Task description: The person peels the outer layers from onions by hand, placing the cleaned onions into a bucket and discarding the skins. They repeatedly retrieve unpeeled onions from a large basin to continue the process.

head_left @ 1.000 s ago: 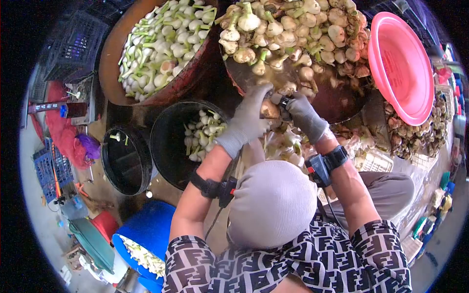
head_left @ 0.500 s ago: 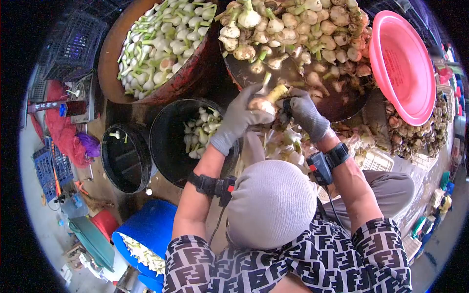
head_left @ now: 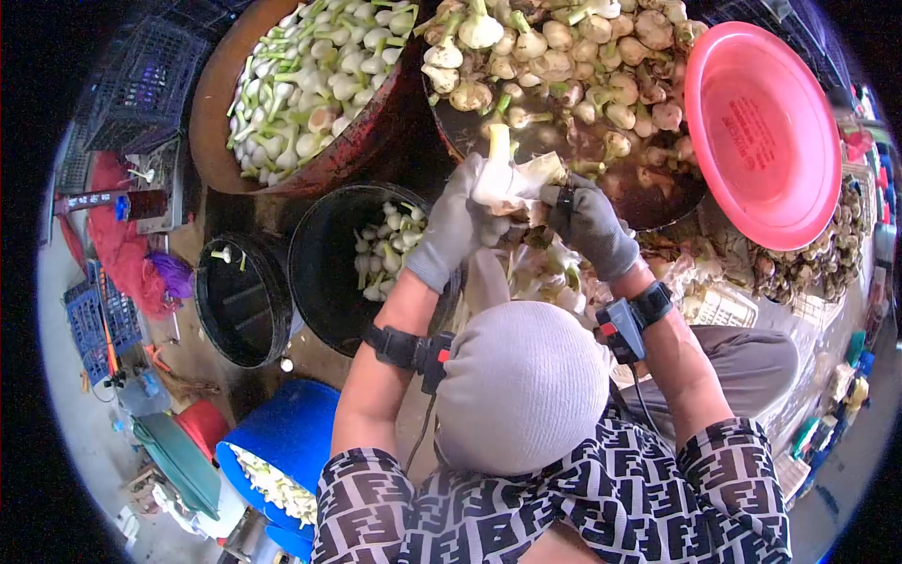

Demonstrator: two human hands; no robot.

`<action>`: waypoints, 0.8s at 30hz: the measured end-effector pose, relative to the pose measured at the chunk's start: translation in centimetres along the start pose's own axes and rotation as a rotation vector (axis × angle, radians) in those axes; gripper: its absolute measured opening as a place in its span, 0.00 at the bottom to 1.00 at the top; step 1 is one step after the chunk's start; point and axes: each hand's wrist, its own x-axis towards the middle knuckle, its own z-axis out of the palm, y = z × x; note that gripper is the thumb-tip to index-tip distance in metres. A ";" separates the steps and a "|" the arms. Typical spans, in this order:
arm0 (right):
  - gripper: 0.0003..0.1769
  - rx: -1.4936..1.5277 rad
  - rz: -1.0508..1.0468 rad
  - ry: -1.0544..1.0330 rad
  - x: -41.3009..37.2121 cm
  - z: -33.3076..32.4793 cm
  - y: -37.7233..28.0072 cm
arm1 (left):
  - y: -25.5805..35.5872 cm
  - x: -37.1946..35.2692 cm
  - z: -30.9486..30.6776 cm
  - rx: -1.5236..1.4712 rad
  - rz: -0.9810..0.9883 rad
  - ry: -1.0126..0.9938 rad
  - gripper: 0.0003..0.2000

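Observation:
My gloved left hand [head_left: 454, 230] is closed around a fresh garlic bulb [head_left: 500, 179] with a short, thick green-white stem pointing up. A loosened flap of outer skin [head_left: 543, 171] stands off the bulb on its right side. Pressed against that skin are the fingers of my gloved right hand [head_left: 594, 230]. At its thumb and fingertips is a small dark thing [head_left: 565, 197] that I cannot make out. Below both hands lies a heap of stripped garlic skins [head_left: 554, 268]. Unpeeled garlic bulbs [head_left: 564, 56] lie in a wide basin of murky water just beyond the hands.
A rusty red tub [head_left: 211, 103] of cleaned garlic stands at upper left. Beside my left forearm is a black bucket [head_left: 315, 244] partly filled with garlic, then a smaller black bucket [head_left: 235, 320]. A pink basin [head_left: 761, 141] leans at right. A blue barrel [head_left: 282, 428] stands lower left.
The bulb has turned so its white stem stands upright, and its outer skin now hangs loose to the right. The pink basin has shifted slightly left and down in view.

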 end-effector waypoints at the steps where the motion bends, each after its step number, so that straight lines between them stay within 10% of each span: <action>1: 0.06 -0.183 -0.178 -0.035 -0.4 -0.1 -0.7 | 0.2 -0.1 0.0 -0.041 -0.051 0.010 0.24; 5: 0.05 -0.369 -0.154 -0.068 -1.0 -0.2 -1.7 | -1.2 2.7 -2.1 0.552 0.406 0.244 0.22; 7: 0.06 -0.415 -0.244 -0.075 -0.7 0.0 -1.4 | -0.7 2.8 -1.8 0.727 0.434 0.283 0.19; 10: 0.07 0.105 0.218 0.017 -0.5 1.3 -2.0 | 1.8 0.8 0.7 1.083 0.293 0.311 0.18; 12: 0.03 -0.166 -0.006 -0.033 -0.5 -0.3 0.4 | 1.9 0.8 0.8 1.085 0.194 0.302 0.18; 16: 0.07 -0.330 -0.316 0.065 -1.5 -1.4 -1.8 | 0.6 1.4 -1.6 0.472 0.258 -0.029 0.12; 19: 0.07 -0.298 -0.192 0.116 -2.6 -3.9 -1.9 | 1.4 0.1 -2.1 0.392 0.363 -0.227 0.09; 21: 0.14 0.314 0.009 0.166 -3.9 -4.0 -3.2 | 1.7 -0.6 -2.5 0.178 0.388 -0.317 0.09; 24: 0.12 0.007 -0.033 0.253 -6.8 -5.2 -2.5 | 1.8 -0.7 -3.2 -0.021 0.436 -0.354 0.12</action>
